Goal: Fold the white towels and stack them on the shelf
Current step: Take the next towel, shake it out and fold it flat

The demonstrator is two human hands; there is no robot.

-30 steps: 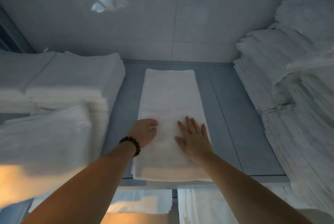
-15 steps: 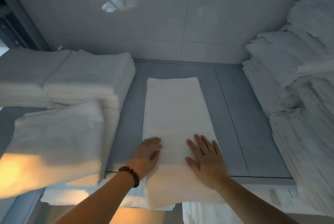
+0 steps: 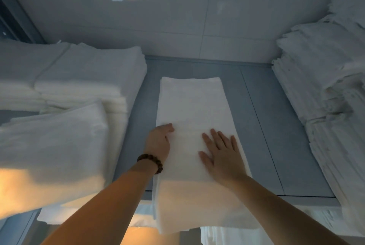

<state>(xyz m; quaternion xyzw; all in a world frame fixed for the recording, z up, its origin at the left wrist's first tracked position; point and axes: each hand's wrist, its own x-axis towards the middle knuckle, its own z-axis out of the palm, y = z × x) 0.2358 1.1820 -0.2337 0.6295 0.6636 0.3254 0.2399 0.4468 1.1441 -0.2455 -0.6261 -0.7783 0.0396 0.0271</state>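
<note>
A folded white towel point(image 3: 192, 106) lies lengthwise in the middle of the grey shelf point(image 3: 266, 126), its near end hanging over the shelf's front edge. My left hand point(image 3: 159, 142), with a dark bead bracelet at the wrist, rests on the towel's left edge, fingers bent over it. My right hand point(image 3: 223, 151) lies flat on top of the towel with fingers spread.
Stacks of folded white towels point(image 3: 88, 78) fill the shelf's left side, with another pile point(image 3: 51, 150) nearer me. A tall, rougher stack of white towels point(image 3: 325, 86) fills the right side. A pale glossy wall point(image 3: 177, 27) closes the back. More white cloth point(image 3: 227, 235) shows below the shelf.
The towel slid back toward me from one second ago to half a second ago and now overhangs the shelf's front edge. Both hands have stayed on it, the left shifting to its left edge.
</note>
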